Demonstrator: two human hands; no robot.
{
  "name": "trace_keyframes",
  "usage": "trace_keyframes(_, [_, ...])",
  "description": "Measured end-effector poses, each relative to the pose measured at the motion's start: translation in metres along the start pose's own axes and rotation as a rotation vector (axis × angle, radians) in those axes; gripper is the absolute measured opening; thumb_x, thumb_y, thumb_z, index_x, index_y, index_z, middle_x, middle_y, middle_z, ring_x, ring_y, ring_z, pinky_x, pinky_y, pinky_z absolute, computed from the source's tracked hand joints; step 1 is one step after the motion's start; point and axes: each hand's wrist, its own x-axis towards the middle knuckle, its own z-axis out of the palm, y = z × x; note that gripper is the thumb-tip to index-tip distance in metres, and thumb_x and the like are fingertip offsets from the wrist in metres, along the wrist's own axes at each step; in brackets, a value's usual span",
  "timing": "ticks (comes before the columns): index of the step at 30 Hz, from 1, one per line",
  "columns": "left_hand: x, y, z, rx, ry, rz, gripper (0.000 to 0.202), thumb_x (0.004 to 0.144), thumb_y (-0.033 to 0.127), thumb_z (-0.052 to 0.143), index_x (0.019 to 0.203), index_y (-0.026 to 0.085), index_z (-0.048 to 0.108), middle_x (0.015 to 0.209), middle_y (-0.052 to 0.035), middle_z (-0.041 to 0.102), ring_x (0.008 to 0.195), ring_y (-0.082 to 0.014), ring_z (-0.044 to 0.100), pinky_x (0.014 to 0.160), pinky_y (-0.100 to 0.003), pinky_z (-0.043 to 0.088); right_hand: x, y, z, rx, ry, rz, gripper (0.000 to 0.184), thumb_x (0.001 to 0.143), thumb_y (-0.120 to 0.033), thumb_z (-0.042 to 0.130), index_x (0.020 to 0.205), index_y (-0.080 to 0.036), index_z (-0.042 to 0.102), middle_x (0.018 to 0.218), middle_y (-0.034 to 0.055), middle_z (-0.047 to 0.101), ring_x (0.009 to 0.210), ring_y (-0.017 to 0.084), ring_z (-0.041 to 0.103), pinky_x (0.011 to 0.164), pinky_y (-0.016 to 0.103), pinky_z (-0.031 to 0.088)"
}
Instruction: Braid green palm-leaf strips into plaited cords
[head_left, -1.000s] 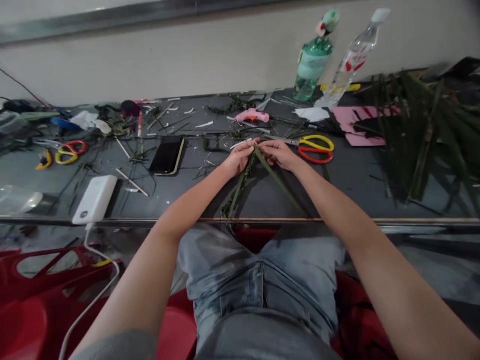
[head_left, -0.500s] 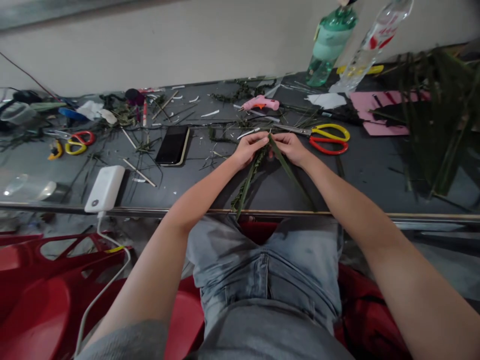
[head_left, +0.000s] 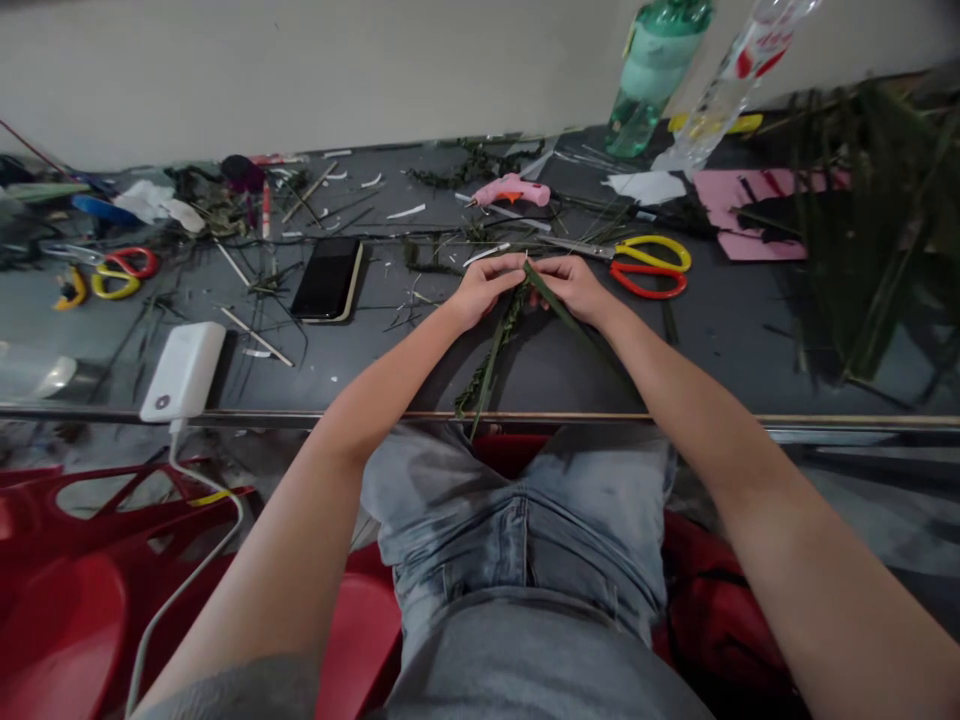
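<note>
Both hands meet above the grey table, thumbs and fingertips pressed together on a green leaf braid. My left hand is closed on the upper end of the braid, whose plaited length hangs down to the table's front edge. My right hand pinches the same end, from which a long flat leaf strip slants down to the right under my forearm. A thin pale tip sticks up between the fingertips. Scissors with yellow and red handles lie just beyond my right hand.
A pink glue gun lies behind the hands. Left of them are a phone, a white power bank with a cable, and smaller scissors. A green bottle, a clear bottle and palm leaves stand right.
The view has shifted slightly, so the table's things sit a little further left and higher. Both hands keep their hold on the braid; the leaf strip's lower end now passes behind my right forearm.
</note>
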Motion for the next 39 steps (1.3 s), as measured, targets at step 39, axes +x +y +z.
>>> trace_keyframes(39, [-0.002, 0.007, -0.016, -0.088, 0.087, -0.155, 0.023, 0.068, 0.031, 0.088, 0.087, 0.020, 0.080, 0.073, 0.0002, 0.075, 0.061, -0.0096, 0.066, 0.071, -0.028, 0.058, 0.010, -0.025, 0.007, 0.278, -0.018, 0.165, 0.054, 0.061, -0.041, 0.091, 0.101, -0.021, 0.060, 0.061, -0.0071, 0.059, 0.055, 0.011, 0.058, 0.054, 0.024, 0.046])
